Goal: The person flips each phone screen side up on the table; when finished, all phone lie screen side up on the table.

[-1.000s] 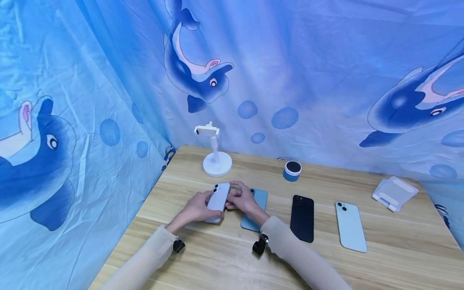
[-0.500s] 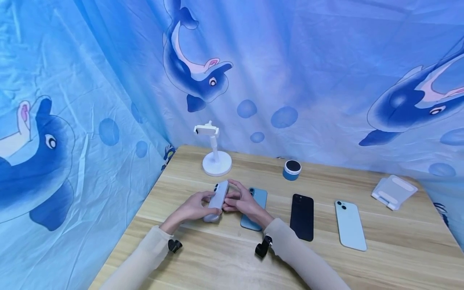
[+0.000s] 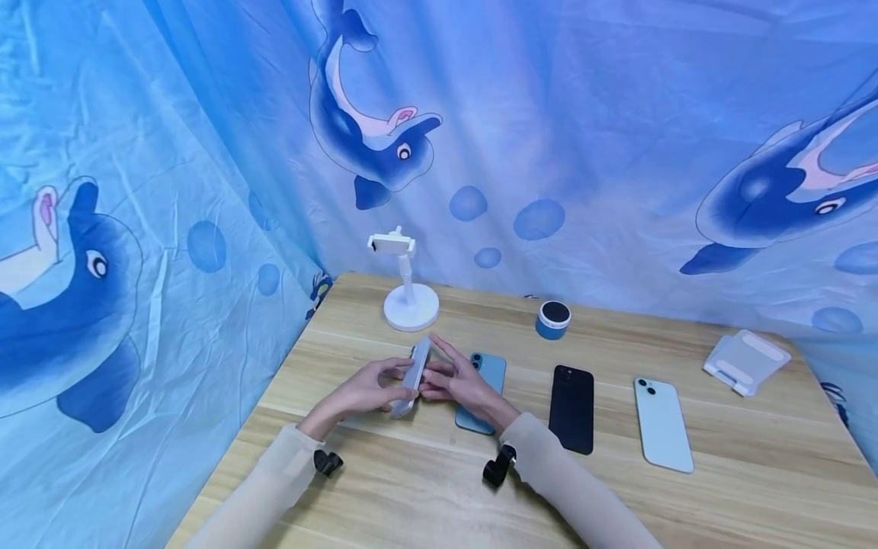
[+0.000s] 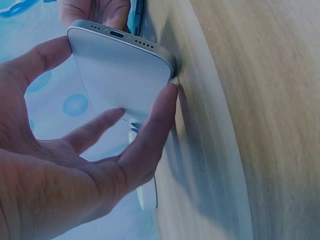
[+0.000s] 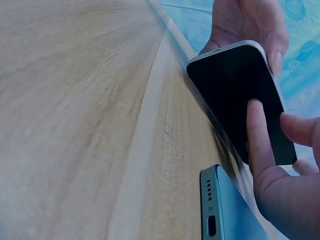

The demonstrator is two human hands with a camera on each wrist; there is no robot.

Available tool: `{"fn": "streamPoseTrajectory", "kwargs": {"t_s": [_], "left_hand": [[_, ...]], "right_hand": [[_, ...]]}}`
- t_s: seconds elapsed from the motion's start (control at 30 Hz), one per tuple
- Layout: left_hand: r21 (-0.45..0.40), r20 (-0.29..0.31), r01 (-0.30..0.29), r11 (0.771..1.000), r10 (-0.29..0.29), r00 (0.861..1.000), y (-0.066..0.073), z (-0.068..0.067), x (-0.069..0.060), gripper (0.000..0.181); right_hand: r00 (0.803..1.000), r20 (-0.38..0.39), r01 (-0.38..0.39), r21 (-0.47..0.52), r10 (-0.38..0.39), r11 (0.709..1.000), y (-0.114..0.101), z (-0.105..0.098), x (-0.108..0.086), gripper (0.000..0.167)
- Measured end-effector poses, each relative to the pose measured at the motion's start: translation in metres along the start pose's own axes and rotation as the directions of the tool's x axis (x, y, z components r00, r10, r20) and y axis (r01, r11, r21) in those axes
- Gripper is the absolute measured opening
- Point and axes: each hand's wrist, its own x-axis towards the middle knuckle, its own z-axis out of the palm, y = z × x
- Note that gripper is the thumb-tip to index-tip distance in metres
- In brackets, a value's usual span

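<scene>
Between both hands a white phone (image 3: pixel 415 369) is held tilted up on its long side above the table. The left hand (image 3: pixel 366 387) grips it by its edges, thumb near the lower end; the left wrist view shows its pale back (image 4: pixel 117 72) and port end. In the right wrist view its dark screen (image 5: pixel 230 90) faces the right hand (image 5: pixel 287 190), whose finger touches the glass while the thumb is at the edge. Seen from the head, the right hand (image 3: pixel 466 385) reaches over a blue phone (image 3: pixel 490 371) lying on the table.
A black phone (image 3: pixel 571 412) and a pale green phone (image 3: pixel 665 427) lie to the right. Behind are a white round-based stand (image 3: pixel 411 308), a blue cylinder (image 3: pixel 552 328) and a folded white holder (image 3: pixel 748 364). A blue dolphin-print curtain (image 3: pixel 604 152) hangs behind the wooden table (image 3: pixel 411 488).
The white phone has turned from showing its back to standing more on edge. The left hand has shifted slightly left, and the right hand's fingers have moved a little left along the phone.
</scene>
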Motion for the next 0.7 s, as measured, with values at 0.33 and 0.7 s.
{"fn": "streamPoseTrajectory", "kwargs": {"t_s": [0.33,0.7], "left_hand": [[-0.188,0.121,-0.044,0.981,0.068,0.99,-0.005,-0.002,-0.001,0.072],[-0.272,0.131,-0.113,0.956,0.153,0.98,0.001,-0.009,-0.004,0.078]], "right_hand": [[0.999,-0.025,-0.029,-0.018,0.028,0.999,0.007,0.004,0.001,0.073],[0.998,-0.057,-0.042,-0.149,0.034,0.988,0.001,0.011,0.005,0.075]]}}
